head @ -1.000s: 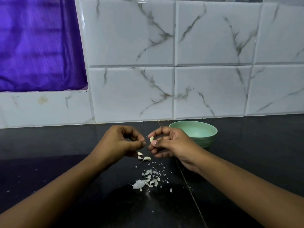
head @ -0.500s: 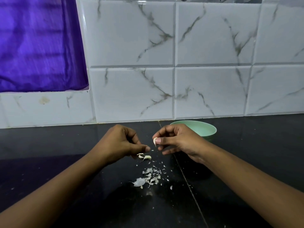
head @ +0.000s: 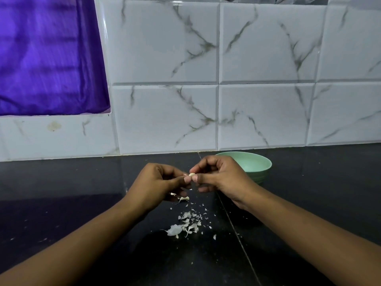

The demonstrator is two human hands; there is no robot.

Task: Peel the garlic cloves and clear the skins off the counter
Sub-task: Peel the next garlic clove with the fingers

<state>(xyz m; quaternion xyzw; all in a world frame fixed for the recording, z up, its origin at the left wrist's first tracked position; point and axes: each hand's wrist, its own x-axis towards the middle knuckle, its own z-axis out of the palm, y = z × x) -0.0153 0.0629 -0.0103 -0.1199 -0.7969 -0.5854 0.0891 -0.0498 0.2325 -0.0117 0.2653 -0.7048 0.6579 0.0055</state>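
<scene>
Head view. A black, glossy table [head: 61, 193] filled the lower half of the frame, its surface reflecting the wall and crossed by a thin seam [head: 237, 234] that ran from the wall edge at centre down toward the lower right. Behind it stood a wall of white tiles [head: 165, 48] with grey marble veining, laid in rows with narrow joints; one tile at lower left carried a small brownish stain [head: 54, 126]. A purple cloth [head: 47, 54] covered the upper left of the frame.

The two hands met above the table at centre. The right hand [head: 222, 178] pinched a small pale garlic clove [head: 191, 174] between thumb and forefinger, and the left hand [head: 156, 182], fingers curled, pinched the same clove from the left, its thumb tip touching the right thumb.

Below the left hand a curled piece of skin [head: 184, 198] lay on the table. Nearer the bottom of the frame, a loose scatter of white garlic skins [head: 186, 222] lay just left of the seam, the largest flake at its lower left. A pale green bowl [head: 257, 162] stood behind the right hand, near the wall; its contents could not be seen.
</scene>
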